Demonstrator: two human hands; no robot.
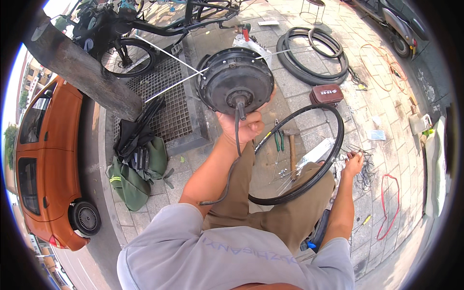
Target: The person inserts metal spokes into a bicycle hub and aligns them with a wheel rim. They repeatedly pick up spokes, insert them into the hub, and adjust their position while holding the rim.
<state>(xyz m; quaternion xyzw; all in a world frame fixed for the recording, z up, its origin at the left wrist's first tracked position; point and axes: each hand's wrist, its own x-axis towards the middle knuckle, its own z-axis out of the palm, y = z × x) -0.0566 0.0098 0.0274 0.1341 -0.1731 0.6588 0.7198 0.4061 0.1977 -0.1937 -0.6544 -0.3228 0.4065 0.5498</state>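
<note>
My left hand [244, 125] is closed under a black hub motor [234, 79], holding it up in front of me. A few silvery spokes [175, 59] stick out from the motor's flange. Its dark cable [231, 176] hangs down along my forearm. Out to the right, low over the paving, my right hand [353, 163] has its fingers pinched together beside a tangle of thin black wire [367, 173]; what they hold is too small to make out. A black wheel rim [340, 133] leans across my legs, touched by neither hand.
A hammer [293, 153] and green-handled pliers [279, 140] lie between my knees and a brown case [327, 94]. Black tyres [290, 60] lie beyond. A green bag [133, 179] sits left, near a metal grate [169, 89], tree trunk [87, 67] and orange car [50, 164].
</note>
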